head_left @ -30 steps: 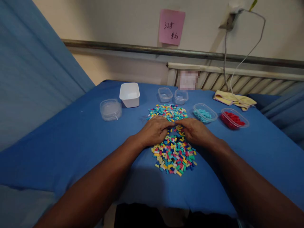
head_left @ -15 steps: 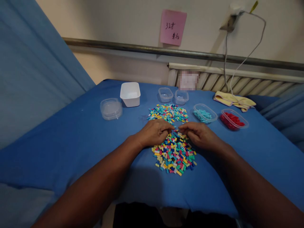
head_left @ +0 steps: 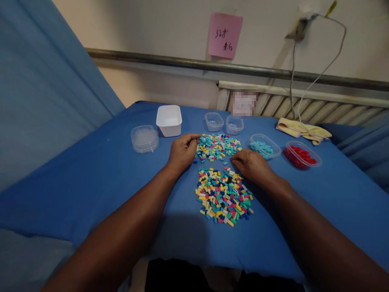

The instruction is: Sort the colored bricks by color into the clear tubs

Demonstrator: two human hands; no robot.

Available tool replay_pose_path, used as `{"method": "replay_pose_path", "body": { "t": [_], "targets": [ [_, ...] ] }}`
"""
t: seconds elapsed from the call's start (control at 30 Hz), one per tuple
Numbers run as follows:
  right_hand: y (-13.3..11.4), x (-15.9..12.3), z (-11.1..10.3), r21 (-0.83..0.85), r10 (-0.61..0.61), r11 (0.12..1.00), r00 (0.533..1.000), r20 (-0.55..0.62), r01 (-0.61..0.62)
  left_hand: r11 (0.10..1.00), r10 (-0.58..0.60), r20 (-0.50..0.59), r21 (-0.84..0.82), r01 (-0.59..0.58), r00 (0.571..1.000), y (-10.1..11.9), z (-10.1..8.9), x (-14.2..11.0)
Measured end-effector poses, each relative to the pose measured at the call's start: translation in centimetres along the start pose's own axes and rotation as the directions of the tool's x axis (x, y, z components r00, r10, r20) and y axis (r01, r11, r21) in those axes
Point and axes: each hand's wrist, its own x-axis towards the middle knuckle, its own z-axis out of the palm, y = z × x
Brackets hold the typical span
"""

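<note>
A far heap of small mixed-colour toy building bricks (head_left: 216, 145) lies between my hands, with many light-blue pieces in it. My left hand (head_left: 182, 151) is at its left edge, index finger stretched over the bricks and thumb a little apart. At the lower right edge of that heap rests my right hand (head_left: 251, 165), its fingers bent and drawn close together near the thumb. Whatever may be between those fingertips is hidden. Nearer to me, a second heap of mixed bricks (head_left: 223, 198) spreads on the blue cloth (head_left: 121, 182).
At the back stand a white tub (head_left: 169, 129) and two clear boxes (head_left: 214, 122). Stacked clear lids (head_left: 145, 140) lie to the left. On the right are a box of light-blue bricks (head_left: 261, 148), a box of red bricks (head_left: 300, 155) and a folded yellow cloth (head_left: 299, 129).
My hands have moved apart from the strip between the heaps. The left went left and away from me to the far heap's edge; the right shifted slightly. A gap now shows between heaps.
</note>
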Motion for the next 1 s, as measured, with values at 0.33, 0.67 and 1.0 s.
{"method": "replay_pose_path", "body": {
  "t": [0.33,0.67,1.0],
  "targets": [
    [-1.4,0.4,-0.6,0.014,-0.195,0.981,0.973,0.126,0.194,0.996,0.071,0.056,0.053,-0.074,0.996,-0.5,0.2,0.0],
    [-1.8,-0.2,-1.1,0.035,-0.154,0.988,0.986,0.069,0.152,0.824,0.395,0.611,0.095,-0.559,0.687,3.1,0.4,-2.2],
    [6.2,-1.3,-5.1,-0.102,0.139,0.974,0.887,-0.440,-0.203,0.857,0.354,0.549,0.134,-0.497,0.757,2.1,0.4,-2.0]
  ]
}}
